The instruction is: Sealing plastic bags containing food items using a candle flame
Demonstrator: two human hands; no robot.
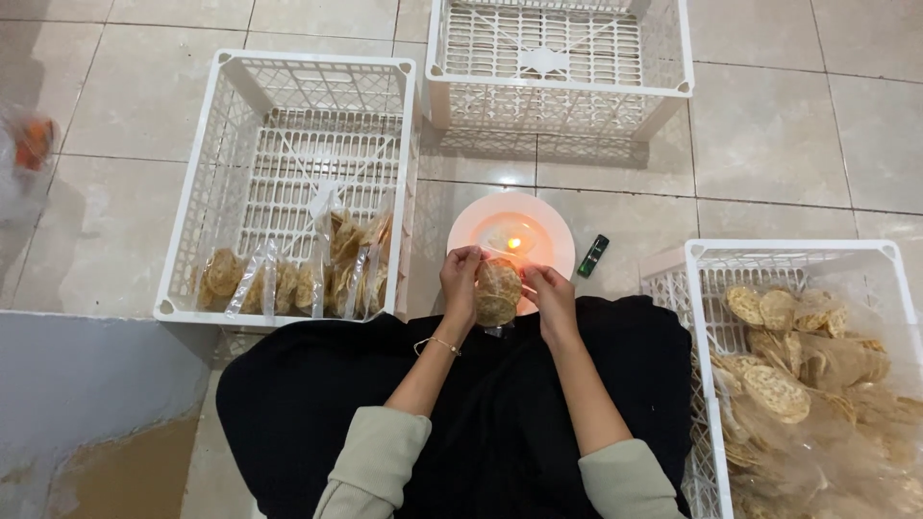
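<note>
Packet: a small clear bag of round brown crackers at frame centre, held just above the person's dark lap.
Left hand: fingers pinched on the bag's upper left edge.
Right hand: fingers pinched on its right side.
Flame: a small lit candle on a white plate, right behind the bag.
Lighter: green, right of the plate.
Crates: left crate with filled packets; right crate with loose crackers; upper crate.
</note>
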